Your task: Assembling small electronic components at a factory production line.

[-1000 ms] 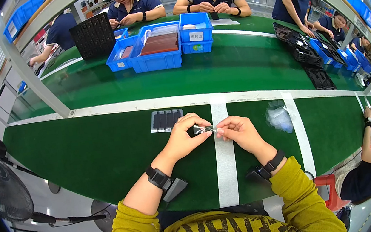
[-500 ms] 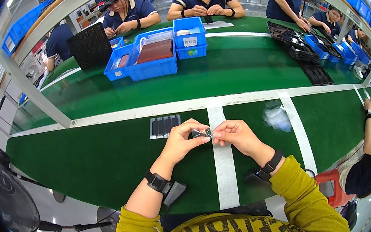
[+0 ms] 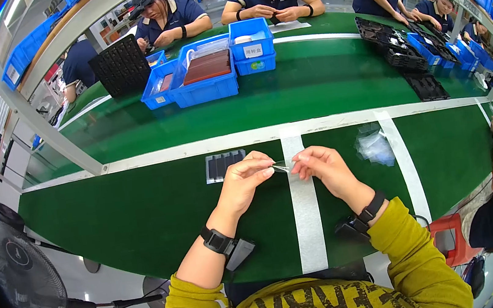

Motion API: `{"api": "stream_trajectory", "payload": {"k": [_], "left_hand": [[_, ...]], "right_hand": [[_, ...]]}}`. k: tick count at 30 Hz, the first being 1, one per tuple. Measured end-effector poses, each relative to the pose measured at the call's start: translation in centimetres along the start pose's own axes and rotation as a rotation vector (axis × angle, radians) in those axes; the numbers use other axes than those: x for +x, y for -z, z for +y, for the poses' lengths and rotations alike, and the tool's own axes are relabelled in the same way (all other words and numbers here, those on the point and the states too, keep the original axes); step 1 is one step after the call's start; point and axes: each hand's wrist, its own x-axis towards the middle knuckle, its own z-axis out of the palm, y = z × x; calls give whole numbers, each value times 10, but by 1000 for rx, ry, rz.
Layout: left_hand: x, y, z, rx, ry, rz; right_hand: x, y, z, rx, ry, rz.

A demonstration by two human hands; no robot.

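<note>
Over the green mat, my left hand [image 3: 245,182] pinches one end of a small clear plastic film piece [image 3: 282,167] between thumb and fingertips. My right hand [image 3: 325,169] is closed at its other end, thumb against the fingers. The film looks thin and shiny, seen nearly edge-on; whether anything lies inside it I cannot tell. Just beyond my left hand lies a clear sheet with several black strips [image 3: 221,166] side by side. To the right of my right hand is a loose pile of clear plastic films [image 3: 375,147].
White tape bands [image 3: 309,226] cross the green table [image 3: 114,232]. A white rail [image 3: 196,146] runs behind my hands. Beyond it stand blue bins [image 3: 208,90] and black trays [image 3: 396,43], with people working there. A fan [image 3: 23,261] is at the left, a red stool [image 3: 448,240] at the right.
The piece between my hands showed a dark face before and now looks clear and thin. My right hand's fingers have shifted their grip, and the whole view has moved slightly.
</note>
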Motion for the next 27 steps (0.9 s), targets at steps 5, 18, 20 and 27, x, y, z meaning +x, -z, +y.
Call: {"api": "stream_trajectory", "payload": {"k": [5,18,20,27], "left_hand": [[1,4,-3,-83,-40,10],[-2,-2,5,76,-122,115],[-3,-2,5,102,-153,129],[-3,-5,14,-92,-121,164]], "right_hand": [[3,4,2,-65,57,78],[2,0,2,-137,72,98],[1,0,2,-152,70,96],[2,2,3,-178,70,83]]}}
